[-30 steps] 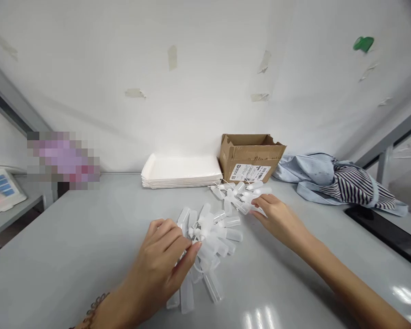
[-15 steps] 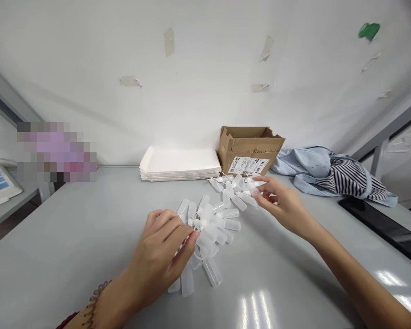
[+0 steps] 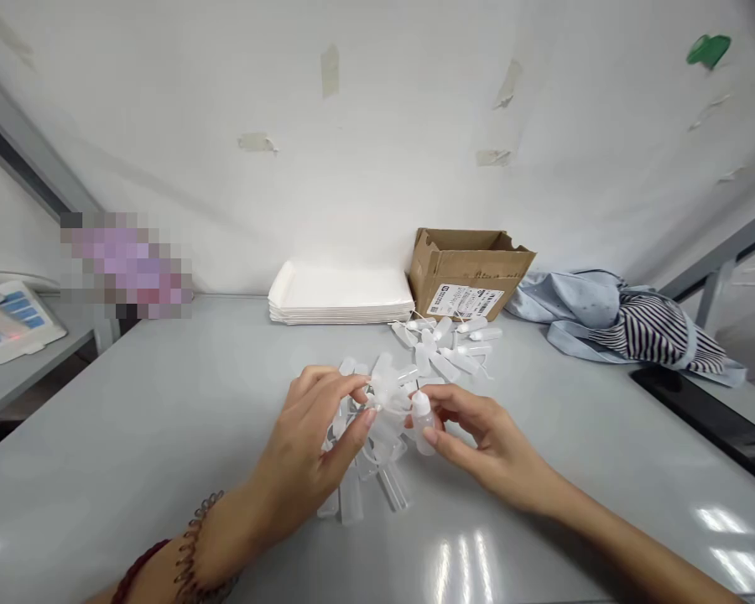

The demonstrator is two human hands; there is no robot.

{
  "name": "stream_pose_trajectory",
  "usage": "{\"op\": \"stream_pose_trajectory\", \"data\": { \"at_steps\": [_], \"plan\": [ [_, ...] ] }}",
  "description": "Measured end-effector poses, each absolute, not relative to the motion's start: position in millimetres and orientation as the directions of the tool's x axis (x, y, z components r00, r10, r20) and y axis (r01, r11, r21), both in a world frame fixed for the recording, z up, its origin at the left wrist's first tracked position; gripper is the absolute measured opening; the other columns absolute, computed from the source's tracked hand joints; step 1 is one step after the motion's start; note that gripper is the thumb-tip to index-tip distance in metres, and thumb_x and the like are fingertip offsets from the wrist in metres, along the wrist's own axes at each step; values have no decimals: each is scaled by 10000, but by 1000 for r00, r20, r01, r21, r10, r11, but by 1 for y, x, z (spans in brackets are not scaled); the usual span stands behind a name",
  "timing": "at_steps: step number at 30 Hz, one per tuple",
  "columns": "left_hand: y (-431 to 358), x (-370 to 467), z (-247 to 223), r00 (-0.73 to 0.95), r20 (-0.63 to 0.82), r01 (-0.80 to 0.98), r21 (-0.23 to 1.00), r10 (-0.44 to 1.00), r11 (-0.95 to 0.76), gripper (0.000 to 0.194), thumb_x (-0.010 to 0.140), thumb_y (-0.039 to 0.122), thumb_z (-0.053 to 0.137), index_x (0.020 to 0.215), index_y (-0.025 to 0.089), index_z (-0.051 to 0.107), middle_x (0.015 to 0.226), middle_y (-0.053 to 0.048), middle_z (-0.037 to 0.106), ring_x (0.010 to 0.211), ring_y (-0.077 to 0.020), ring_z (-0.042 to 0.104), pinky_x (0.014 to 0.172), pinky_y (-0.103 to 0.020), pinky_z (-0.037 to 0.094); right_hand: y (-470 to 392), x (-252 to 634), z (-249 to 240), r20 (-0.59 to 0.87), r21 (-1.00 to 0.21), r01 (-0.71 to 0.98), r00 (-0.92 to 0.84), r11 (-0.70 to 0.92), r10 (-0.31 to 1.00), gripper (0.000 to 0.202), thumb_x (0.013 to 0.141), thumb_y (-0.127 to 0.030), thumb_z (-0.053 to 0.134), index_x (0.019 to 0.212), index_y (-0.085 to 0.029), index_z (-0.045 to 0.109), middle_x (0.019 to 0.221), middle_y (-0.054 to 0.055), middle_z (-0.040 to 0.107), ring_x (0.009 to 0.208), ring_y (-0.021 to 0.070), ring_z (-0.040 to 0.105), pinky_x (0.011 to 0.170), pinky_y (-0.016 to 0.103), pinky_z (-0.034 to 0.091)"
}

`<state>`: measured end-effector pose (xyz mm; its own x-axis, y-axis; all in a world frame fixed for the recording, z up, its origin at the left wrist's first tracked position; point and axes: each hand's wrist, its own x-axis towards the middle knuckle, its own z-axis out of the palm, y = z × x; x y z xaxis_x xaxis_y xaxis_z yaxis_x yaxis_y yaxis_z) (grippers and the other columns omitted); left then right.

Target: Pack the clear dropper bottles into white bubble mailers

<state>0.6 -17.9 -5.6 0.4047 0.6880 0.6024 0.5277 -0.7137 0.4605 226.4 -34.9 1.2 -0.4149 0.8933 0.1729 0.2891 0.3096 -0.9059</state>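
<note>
Between thumb and fingers, my right hand holds a small translucent bottle with a white cap and a thin dark tip pointing up. My left hand pinches at the near bunch of translucent plastic pieces; what exactly lies between its fingertips is too small to tell. That bunch is spread on the grey table between both hands. Farther back, in front of the cardboard box, lies another loose group of translucent pieces, some with thin strings; neither hand touches it.
A stack of white padded envelopes and an open cardboard box stand against the wall. At the right lie blue and striped cloth and a black flat object. A white device sits at far left.
My right hand has come back from the far group to the near bunch, with a bottle in its fingers. My left hand has shifted slightly up. The view has moved a little.
</note>
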Motion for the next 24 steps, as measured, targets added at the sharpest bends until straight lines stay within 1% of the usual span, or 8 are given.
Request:
{"op": "stream_pose_trajectory", "data": {
  "at_steps": [2,5,8,11,13,18,21,24],
  "plan": [
    [-17,0,-5,389,616,516,470,685,-716,183,900,135,514,1081,160,528,885,-31,619,905,-174,486,783,-297,432,-35,225,0,183,-898,294,-427,327,886,224,893,-242,534,1110,-211,575,855,16,623,713,130,508,690,285,449],
    [-16,-1,-4,376,638,493,477,672,-728,122,891,96,523,980,174,552,844,-12,627,869,-158,494,757,-275,435,-35,225,-2,205,-887,299,-427,352,881,215,887,-224,534,1096,-208,580,832,8,613,695,124,490,682,276,445],
    [-17,-1,-2,389,648,469,472,655,-746,129,879,58,531,906,181,559,796,7,635,826,-144,498,736,-263,435,-35,226,-2,228,-864,328,-422,382,877,201,881,-217,537,1077,-209,583,822,2,601,686,122,490,675,271,444],
    [-18,-1,-2,392,658,444,476,642,-759,118,882,66,537,898,179,571,789,6,651,813,-144,506,720,-264,443,-38,226,0,233,-833,374,-431,408,872,232,885,-224,533,1113,-216,574,839,5,601,706,129,513,674,270,449],
    [-19,0,-2,394,658,435,482,642,-761,91,887,97,550,880,180,585,762,7,652,794,-145,515,706,-269,445,-42,225,3,208,-826,391,-458,406,864,260,907,-242,504,1160,-222,562,883,20,617,749,142,548,687,276,459],
    [-20,3,-2,383,684,398,484,621,-779,80,869,158,610,797,189,595,651,26,612,699,-137,520,670,-279,439,-49,224,12,160,-838,377,-522,395,838,292,957,-238,422,1227,-254,532,1002,37,628,868,156,593,772,289,471],
    [-21,4,-1,385,677,395,493,627,-775,72,861,147,615,809,193,594,667,21,621,706,-141,527,667,-277,444,-49,224,13,173,-834,373,-524,407,834,298,960,-216,412,1228,-261,535,999,33,626,891,155,589,796,289,462],
    [-23,4,2,399,650,411,504,647,-760,86,874,117,579,839,193,594,703,15,627,736,-140,532,677,-266,451,-48,225,13,204,-831,356,-520,428,829,301,958,-194,414,1221,-267,540,971,18,623,856,140,584,770,267,456]
  ]
}}
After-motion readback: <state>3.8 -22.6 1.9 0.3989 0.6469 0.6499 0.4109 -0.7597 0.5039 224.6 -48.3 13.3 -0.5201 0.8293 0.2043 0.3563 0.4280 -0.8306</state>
